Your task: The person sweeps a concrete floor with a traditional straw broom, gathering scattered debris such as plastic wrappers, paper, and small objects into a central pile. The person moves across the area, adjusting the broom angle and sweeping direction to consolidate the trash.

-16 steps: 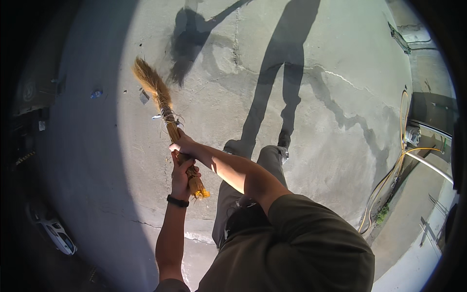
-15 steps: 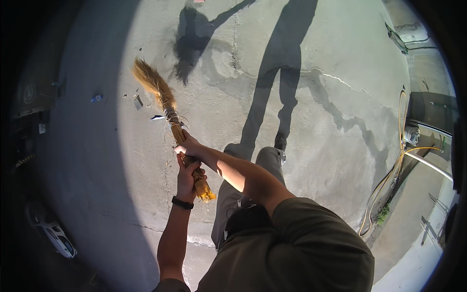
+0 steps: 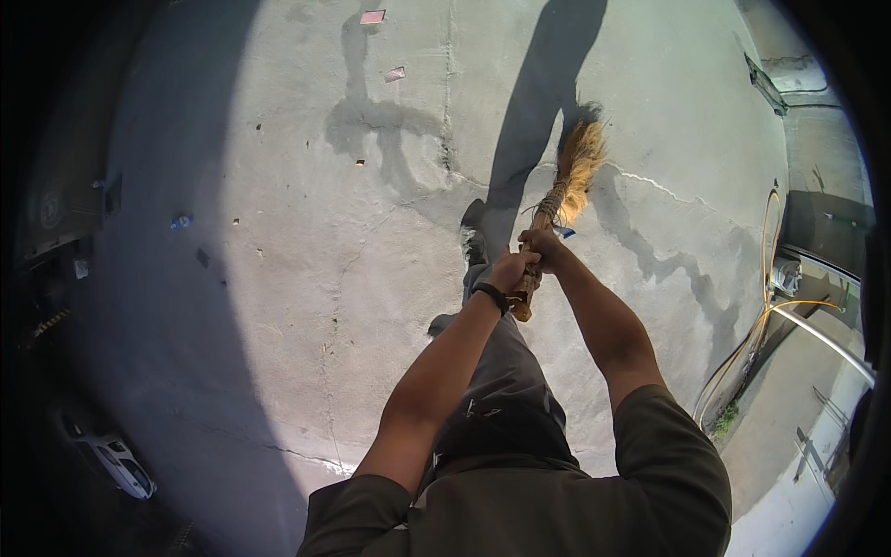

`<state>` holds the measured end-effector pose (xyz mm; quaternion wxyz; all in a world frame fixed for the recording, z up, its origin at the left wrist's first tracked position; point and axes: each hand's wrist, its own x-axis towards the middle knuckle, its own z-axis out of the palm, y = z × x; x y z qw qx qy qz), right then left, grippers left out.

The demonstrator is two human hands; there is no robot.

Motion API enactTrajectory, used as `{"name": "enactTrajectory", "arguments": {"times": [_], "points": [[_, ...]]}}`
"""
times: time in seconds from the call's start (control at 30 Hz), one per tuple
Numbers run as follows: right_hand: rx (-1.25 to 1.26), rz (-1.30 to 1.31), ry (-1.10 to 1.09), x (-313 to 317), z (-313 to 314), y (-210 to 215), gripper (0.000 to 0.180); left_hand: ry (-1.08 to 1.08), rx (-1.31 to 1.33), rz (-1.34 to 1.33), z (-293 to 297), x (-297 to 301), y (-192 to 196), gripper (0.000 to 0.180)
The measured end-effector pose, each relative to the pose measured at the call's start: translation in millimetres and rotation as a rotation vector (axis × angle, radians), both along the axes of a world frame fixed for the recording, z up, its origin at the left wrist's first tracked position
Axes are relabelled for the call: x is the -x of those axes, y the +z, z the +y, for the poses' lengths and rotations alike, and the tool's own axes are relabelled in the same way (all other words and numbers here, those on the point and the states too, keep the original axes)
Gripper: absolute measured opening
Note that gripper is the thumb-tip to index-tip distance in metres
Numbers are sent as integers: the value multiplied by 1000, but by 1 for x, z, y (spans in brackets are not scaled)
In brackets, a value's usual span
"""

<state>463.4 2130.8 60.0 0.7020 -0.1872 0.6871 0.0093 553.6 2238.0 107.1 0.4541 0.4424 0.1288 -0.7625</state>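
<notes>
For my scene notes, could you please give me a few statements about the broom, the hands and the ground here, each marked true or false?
1. Both hands grip the broom. True: the left hand and the right hand close on its handle.
2. The bristles point toward the person's feet. False: they fan out away from the body, onto the concrete floor.
3. The left wrist wears a black band. True.
4. The ground is covered in grass. False: it is cracked concrete, with small bits of litter.
5. A yellow hose lies at the right. True.
</notes>
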Motion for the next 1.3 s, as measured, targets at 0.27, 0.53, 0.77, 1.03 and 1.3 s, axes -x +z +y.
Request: {"name": "enactTrajectory", "arguments": {"times": [0.27,0.53,0.77,1.03,1.3], "points": [[-60,-330,791,-273,170,23,116,291,-312,-265,157,-197,107,28],[370,-465,554,-165,-12,85,104,210,-134,-332,-25,-87,157,54],[485,190,346,38,-187,97,108,-205,68,-2,-187,27,106,67],[4,86,-35,8,-256,-34,21,-371,37,-68,-280,-16,-25,51],[153,-419,727,-346,-82,-15,108,172,-320,-449,-83,-257,88,49]]}}
